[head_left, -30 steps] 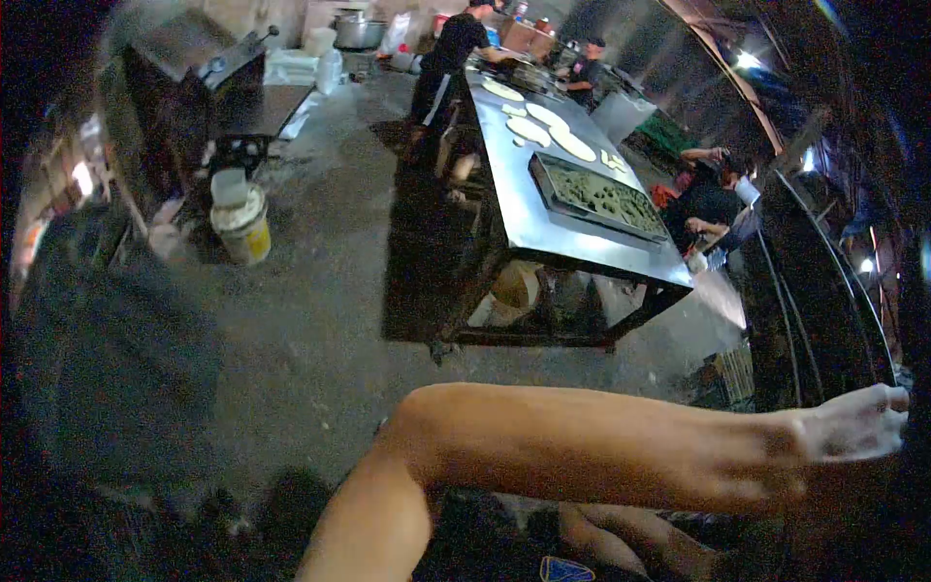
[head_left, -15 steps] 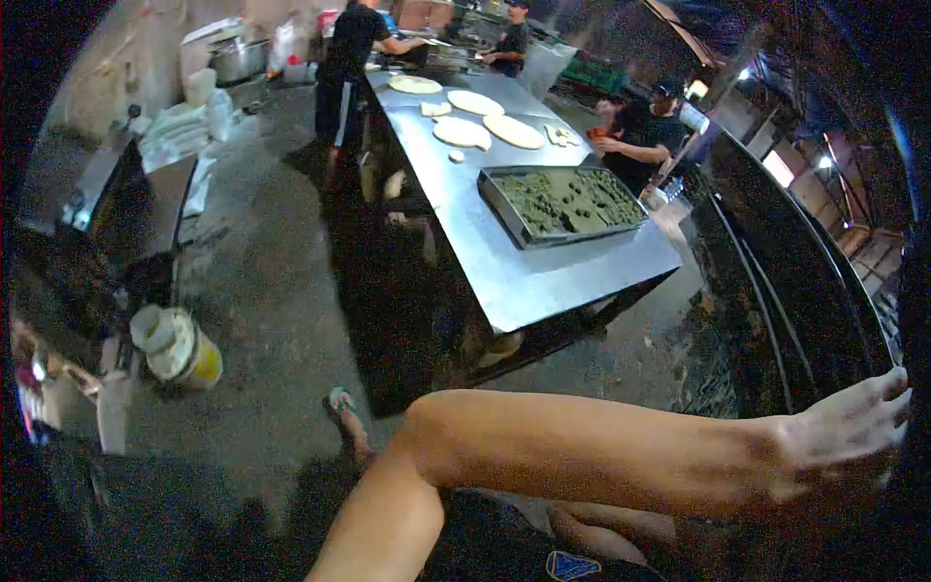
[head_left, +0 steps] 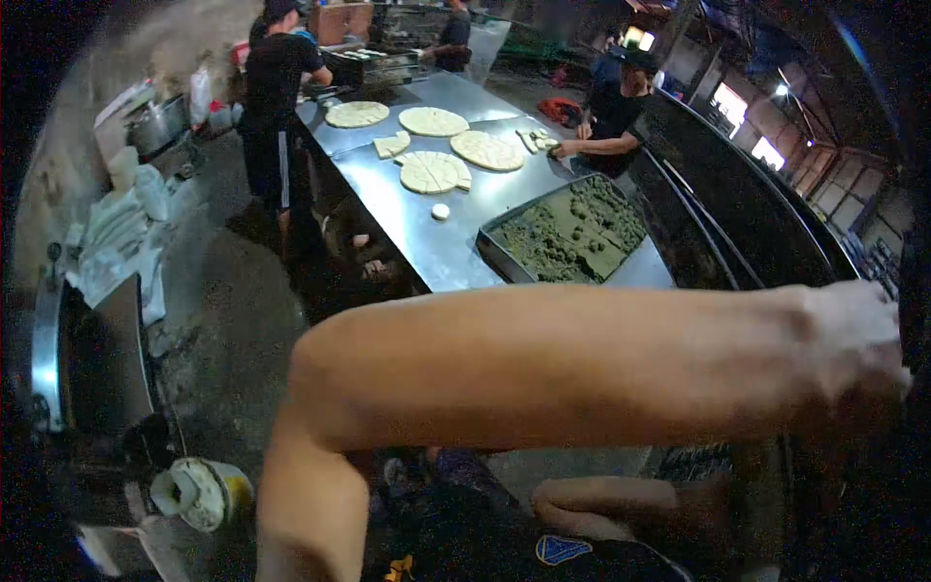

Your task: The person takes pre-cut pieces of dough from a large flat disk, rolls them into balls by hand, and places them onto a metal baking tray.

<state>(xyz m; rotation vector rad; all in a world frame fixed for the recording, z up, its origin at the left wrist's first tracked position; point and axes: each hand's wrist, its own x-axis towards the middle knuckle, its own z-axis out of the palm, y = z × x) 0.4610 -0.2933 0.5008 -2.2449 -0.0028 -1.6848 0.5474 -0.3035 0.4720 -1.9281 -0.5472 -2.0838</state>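
My left arm stretches across the view, bent at the elbow. My left hand, pale as if dusted, is at the far right edge, smeared by motion; its fingers do not show clearly. Lower down, part of my right arm shows, but its hand is lost in dark shadow. Beyond my left forearm stands a metal table. A rectangular tray of crumbly green-brown paste sits at its near end, partly covered by the forearm. Neither hand visibly touches these.
Flat pale dough rounds, some scored, lie on the table with a small white lump. Co-workers stand at the table's left, far end and right. A bucket and plastic bags are at left.
My left arm has risen in the view and now covers the table's near end. The view has shifted; the bucket appears lower. The right-hand co-worker's hands are now at the table edge.
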